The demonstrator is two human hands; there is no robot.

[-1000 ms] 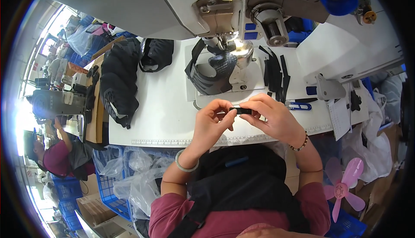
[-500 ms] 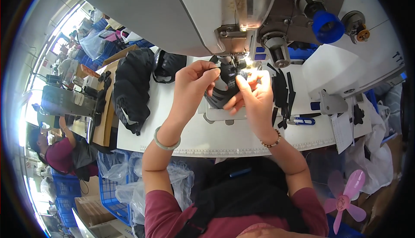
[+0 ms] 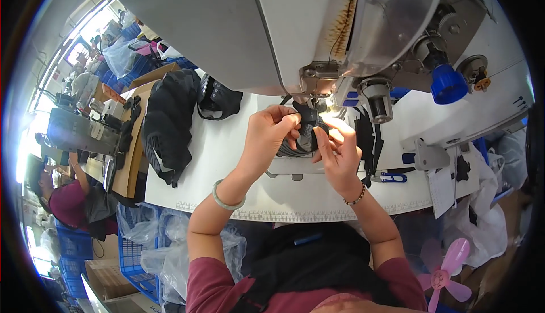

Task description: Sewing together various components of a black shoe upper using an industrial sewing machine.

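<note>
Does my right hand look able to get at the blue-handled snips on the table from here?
Probably yes: the blue-handled snips lie close by, to the right of your right hand, with only flat black strips apparently between.

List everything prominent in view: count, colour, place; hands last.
sewing machine: one, white, top
second machine: one, grey, far left
table: one, white, centre
dark fabric: count unclear, black, between hands
strips: several, black, table's right
small tool: one, blue, below strips
bundle: one, black, table's left
baskets: several, blue, mostly left
plastic bags: several, clear, lower left
fan: one, pink, lower right
co-worker: one, maroon top, far left
apron: one, black, on person
left hand: one, bare, pinching dark fabric
right hand: one, bare, by dark fabric
</note>
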